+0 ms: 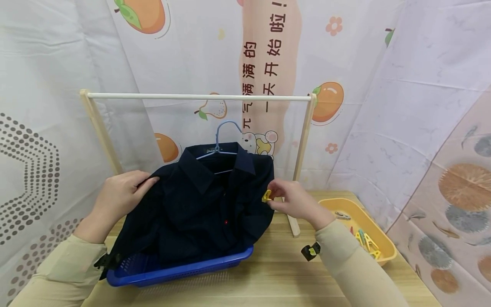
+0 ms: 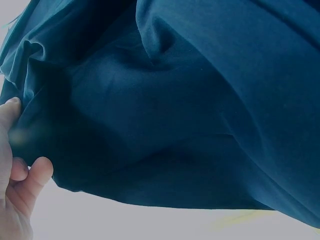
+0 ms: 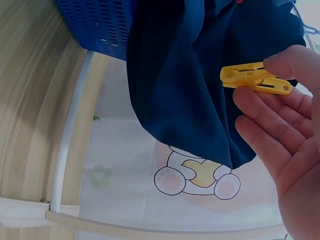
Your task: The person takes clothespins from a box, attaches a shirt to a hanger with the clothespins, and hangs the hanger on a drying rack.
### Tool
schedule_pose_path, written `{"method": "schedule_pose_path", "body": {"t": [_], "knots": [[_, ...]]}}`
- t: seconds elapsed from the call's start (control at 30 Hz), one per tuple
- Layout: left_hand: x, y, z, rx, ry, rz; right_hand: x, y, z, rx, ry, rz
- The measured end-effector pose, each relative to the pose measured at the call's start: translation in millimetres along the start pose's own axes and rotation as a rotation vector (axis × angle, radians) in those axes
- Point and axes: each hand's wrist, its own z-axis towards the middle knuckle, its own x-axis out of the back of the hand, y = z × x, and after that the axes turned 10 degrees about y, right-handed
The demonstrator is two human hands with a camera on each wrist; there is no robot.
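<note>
A dark navy shirt [image 1: 199, 204] hangs over a light-blue hanger [image 1: 217, 136], its lower part lying in a blue basket [image 1: 184, 269]. At the shirt's left shoulder, my left hand [image 1: 122, 192] pinches the cloth between thumb and fingers; the left wrist view shows the same hand [image 2: 22, 185] at the fabric's edge. My right hand [image 1: 293, 199] holds a yellow clothespin [image 1: 266, 196] beside the shirt's right side. Seen in the right wrist view, the clothespin [image 3: 255, 79] sits between thumb and fingertips, in front of the cloth. Whether its tip touches the shirt I cannot tell.
A wooden rack with a white rod [image 1: 199, 97] stands behind the shirt, and the hanger's hook is below the rod. On the right of the wooden table [image 1: 291, 273] is a yellow tray [image 1: 389, 249] with several clothespins [image 1: 366, 241]. Printed curtains [image 1: 192, 55] close off the back.
</note>
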Motion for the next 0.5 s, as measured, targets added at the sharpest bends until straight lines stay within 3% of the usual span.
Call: {"method": "schedule_pose_path", "body": {"t": [0.5], "knots": [[0.1, 2.0, 1.0, 0.003, -0.009, 0.002, -4.8, -8.8, 9.1, 0.045, 0.011, 0.018]]}}
